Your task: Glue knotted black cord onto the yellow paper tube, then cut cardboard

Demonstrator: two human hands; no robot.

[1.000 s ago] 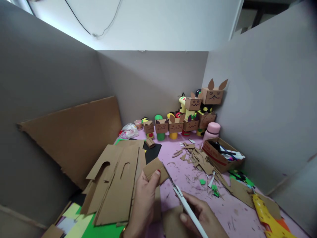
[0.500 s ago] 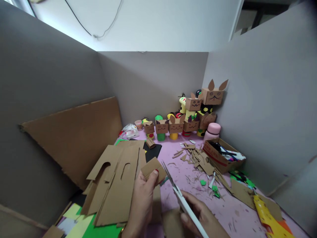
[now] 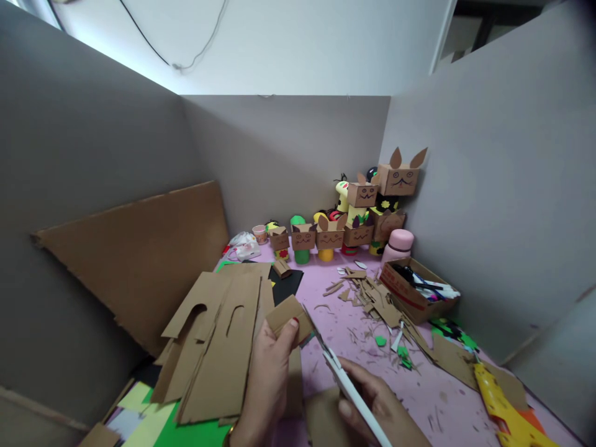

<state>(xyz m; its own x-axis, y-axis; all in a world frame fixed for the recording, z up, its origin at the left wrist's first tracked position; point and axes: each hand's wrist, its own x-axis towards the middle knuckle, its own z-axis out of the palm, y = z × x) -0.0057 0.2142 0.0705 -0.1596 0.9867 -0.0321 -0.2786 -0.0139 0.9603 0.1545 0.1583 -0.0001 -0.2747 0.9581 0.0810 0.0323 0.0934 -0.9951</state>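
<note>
Between thumb and fingers my left hand (image 3: 274, 360) pinches a small cardboard piece (image 3: 288, 315), held above the table. My right hand (image 3: 370, 397) is wrapped round a white-handled pair of scissors (image 3: 339, 372). The blades point up and left, almost closed, at the right edge of the cardboard piece; I cannot tell whether they bite into it. Beneath the hands a larger cardboard sheet (image 3: 321, 415) lies at the table's near side. Left of my left hand rests a stack of cut cardboard sheets (image 3: 223, 372).
Cardboard scraps (image 3: 372, 298) litter the pink table (image 3: 344, 360). Along the back stand several cardboard animal heads (image 3: 329, 236) on coloured tubes. To the right are a pen-filled box (image 3: 410, 298), a pink bottle (image 3: 399, 243) and a yellow glue gun (image 3: 498, 403). A big cardboard panel (image 3: 153, 261) leans left.
The scissors' blades have drawn closer together at the cardboard piece's right edge. My left hand stays almost still, and the view has shifted slightly.
</note>
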